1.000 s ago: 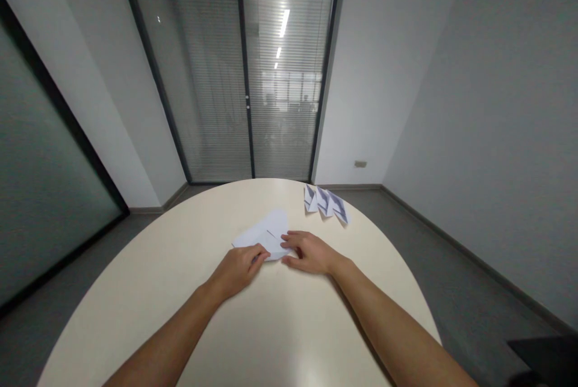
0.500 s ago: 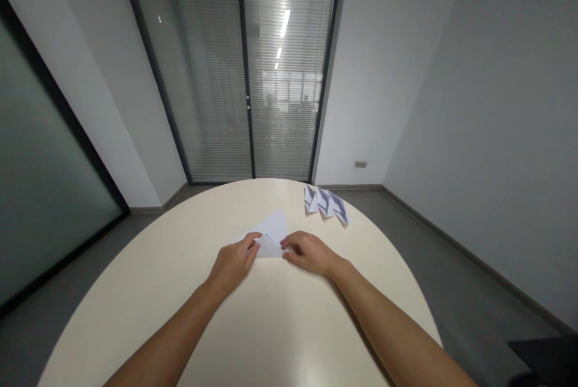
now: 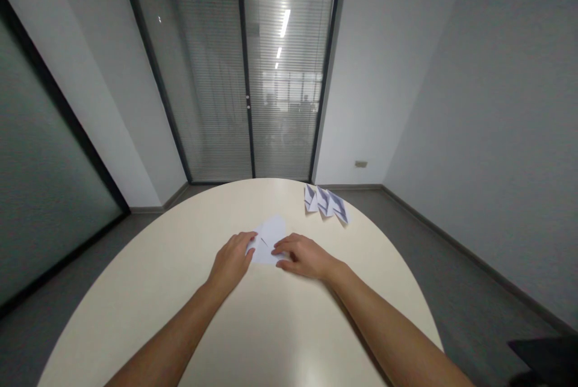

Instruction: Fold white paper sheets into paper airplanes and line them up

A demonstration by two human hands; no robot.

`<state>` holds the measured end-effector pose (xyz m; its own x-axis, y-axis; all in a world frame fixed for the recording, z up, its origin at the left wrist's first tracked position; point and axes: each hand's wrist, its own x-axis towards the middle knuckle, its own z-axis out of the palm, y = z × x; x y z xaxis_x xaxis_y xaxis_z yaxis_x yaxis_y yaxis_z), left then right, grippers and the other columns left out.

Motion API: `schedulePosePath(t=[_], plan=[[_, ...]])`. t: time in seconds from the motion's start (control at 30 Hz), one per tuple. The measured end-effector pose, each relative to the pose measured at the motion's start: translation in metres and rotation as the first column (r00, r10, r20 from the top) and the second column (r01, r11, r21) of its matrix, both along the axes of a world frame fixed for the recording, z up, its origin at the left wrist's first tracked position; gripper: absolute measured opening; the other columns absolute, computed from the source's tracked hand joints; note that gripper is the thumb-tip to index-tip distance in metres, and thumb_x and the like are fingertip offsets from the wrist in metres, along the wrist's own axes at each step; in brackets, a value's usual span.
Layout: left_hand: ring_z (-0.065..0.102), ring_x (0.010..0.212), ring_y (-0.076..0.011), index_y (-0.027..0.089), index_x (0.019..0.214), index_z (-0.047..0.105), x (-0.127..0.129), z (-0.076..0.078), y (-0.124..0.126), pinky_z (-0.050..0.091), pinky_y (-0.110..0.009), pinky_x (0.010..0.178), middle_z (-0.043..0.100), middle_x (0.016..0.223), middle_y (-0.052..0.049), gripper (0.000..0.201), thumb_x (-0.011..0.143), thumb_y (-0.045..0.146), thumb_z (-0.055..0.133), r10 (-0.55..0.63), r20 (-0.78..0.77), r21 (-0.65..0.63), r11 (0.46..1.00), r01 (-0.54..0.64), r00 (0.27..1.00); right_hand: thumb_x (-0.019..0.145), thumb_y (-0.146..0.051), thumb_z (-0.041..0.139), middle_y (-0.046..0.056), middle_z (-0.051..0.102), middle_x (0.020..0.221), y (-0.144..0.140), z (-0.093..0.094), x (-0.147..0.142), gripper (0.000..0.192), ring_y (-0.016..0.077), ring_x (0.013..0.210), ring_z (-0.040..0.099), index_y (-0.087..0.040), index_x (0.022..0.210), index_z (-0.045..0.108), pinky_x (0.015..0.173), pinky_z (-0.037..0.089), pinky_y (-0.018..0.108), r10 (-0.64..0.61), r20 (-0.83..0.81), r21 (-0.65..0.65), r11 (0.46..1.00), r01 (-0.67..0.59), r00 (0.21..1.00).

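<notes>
white paper sheet (image 3: 270, 238), part-folded, flat near the middle of a round cream table (image 3: 180, 266): left hand (image 3: 231, 259) and right hand (image 3: 303, 256) press flat on its near edges, nothing pinched; advisable to align edges before creasing; folded papers (image 3: 326, 202) well apart.

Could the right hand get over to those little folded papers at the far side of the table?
Probably yes. The right hand rests on the white paper, and only bare table lies between it and the folded papers.
</notes>
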<state>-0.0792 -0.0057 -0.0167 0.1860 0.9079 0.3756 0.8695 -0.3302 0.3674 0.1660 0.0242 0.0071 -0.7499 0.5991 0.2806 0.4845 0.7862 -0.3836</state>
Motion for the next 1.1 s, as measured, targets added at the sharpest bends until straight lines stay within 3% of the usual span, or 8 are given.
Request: schedulePosePath(t=[0.13,0.33,0.5,0.6,0.73,0.9,1.1], plan=[[0.062,0.103,-0.0232,0.024,0.104,0.069,0.007,0.005,-0.001,0.047,-0.038,0.095,0.071,0.108,-0.005,0.026,0.09,0.012,0.05,-0.082,-0.079,0.01,0.997,0.083,0.994,0.092,-0.033,0.062,0.01,0.068,0.126,0.0,-0.001,0.001,0.028,0.0251,0.114,0.061,-0.024,0.116,0.073,0.1,0.047,0.039,0.008,0.025,0.022,1.0,-0.008,1.0],[0.064,0.096,-0.026,0.022,0.099,0.071,0.018,0.015,-0.009,0.046,-0.041,0.09,0.073,0.1,-0.008,0.023,0.095,0.027,0.049,-0.075,-0.208,0.016,0.997,0.08,0.975,0.094,-0.028,0.057,0.012,0.066,0.13,0.001,-0.003,-0.004,0.031,0.0255,0.119,0.06,-0.021,0.121,0.07,0.104,0.043,0.041,0.011,0.034,0.082,0.997,-0.014,0.999],[0.062,0.112,-0.0301,0.019,0.113,0.069,0.024,0.008,-0.011,0.042,-0.047,0.098,0.07,0.119,-0.013,0.031,0.097,0.034,0.048,-0.065,-0.214,0.013,0.998,0.069,0.975,0.09,-0.03,0.061,0.01,0.069,0.125,-0.003,0.002,-0.007,0.031,0.0255,0.119,0.06,-0.021,0.118,0.07,0.111,0.036,0.042,0.075,0.049,0.091,0.993,-0.079,0.996],[0.055,0.124,-0.0318,0.018,0.123,0.066,0.025,-0.001,-0.009,0.041,-0.049,0.102,0.065,0.132,-0.014,0.036,0.096,0.036,0.051,-0.068,-0.171,0.0,0.998,0.069,0.983,0.088,-0.031,0.064,0.01,0.072,0.118,-0.007,0.005,-0.008,0.031,0.0272,0.115,0.062,-0.022,0.117,0.07,0.108,0.038,0.045,0.077,0.07,0.071,0.994,-0.082,0.995],[0.053,0.125,-0.0312,0.019,0.128,0.064,0.02,-0.003,-0.006,0.042,-0.048,0.104,0.062,0.137,-0.011,0.038,0.094,0.029,0.051,-0.096,-0.152,-0.014,0.995,0.095,0.984,0.086,-0.029,0.063,0.009,0.073,0.114,-0.012,0.009,-0.01,0.035,0.0265,0.11,0.064,-0.022,0.12,0.069,0.101,0.043,0.04,0.108,0.08,0.016,0.994,-0.109,0.991],[0.053,0.128,-0.0277,0.02,0.13,0.062,0.011,0.003,-0.006,0.041,-0.047,0.109,0.061,0.14,-0.008,0.041,0.091,0.018,0.049,-0.228,-0.126,-0.035,0.974,0.225,0.966,0.088,-0.022,0.058,0.007,0.072,0.116,-0.012,0.012,-0.009,0.034,0.0222,0.108,0.065,-0.023,0.12,0.068,0.099,0.044,0.034,0.094,0.014,-0.001,0.996,-0.094,0.995],[0.056,0.125,-0.0229,0.021,0.116,0.064,0.006,0.002,-0.01,0.039,-0.044,0.112,0.064,0.132,-0.008,0.038,0.08,0.01,0.055,-0.447,-0.05,-0.012,0.894,0.447,0.893,0.086,-0.03,0.062,0.012,0.061,0.136,-0.005,0.001,0.001,0.052,0.0294,0.13,0.051,-0.02,0.136,0.055,0.113,0.031,0.05,0.035,0.048,0.002,0.999,-0.035,0.998]])
